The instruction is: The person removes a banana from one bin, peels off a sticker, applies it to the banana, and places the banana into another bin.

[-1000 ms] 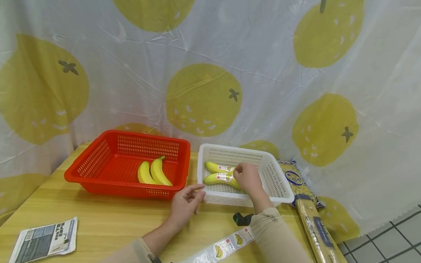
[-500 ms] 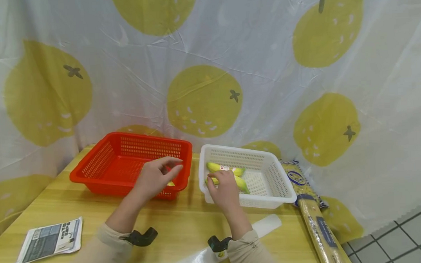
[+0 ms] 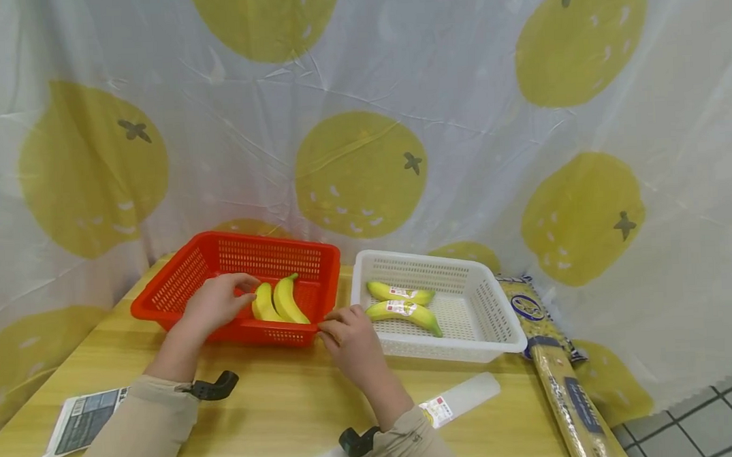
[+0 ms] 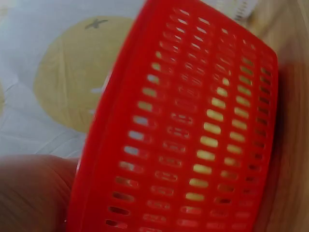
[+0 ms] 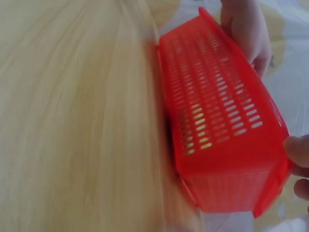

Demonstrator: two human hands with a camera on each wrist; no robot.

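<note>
Two bananas [image 3: 288, 301] lie side by side in the red plastic basket [image 3: 178, 281]. My left hand [image 3: 214, 304] reaches over the basket's near rim, its thumb and fingers apart, fingertips close to the left banana [image 3: 263, 303]. At the near right corner of that basket, my right hand [image 3: 354, 338] pinches the rim, thumb and fingertips at the corner in the right wrist view. Two more bananas [image 3: 401, 293], each bearing a white label, lie in the white plastic basket [image 3: 477, 322] to the right. Through the red basket's slots, yellow shows in the left wrist view.
A clear strip of banana stickers [image 3: 435, 411] lies on the wooden table [image 3: 275, 403] in front, partly under my right forearm. Packaged pasta [image 3: 566, 390] and a yellow bag [image 3: 526, 310] lie right of the white basket. A white packet [image 3: 83, 421] is at the left.
My right hand has left the labelled bananas in the white basket and moved left to the red basket's corner. My left hand went from between the baskets into the red one.
</note>
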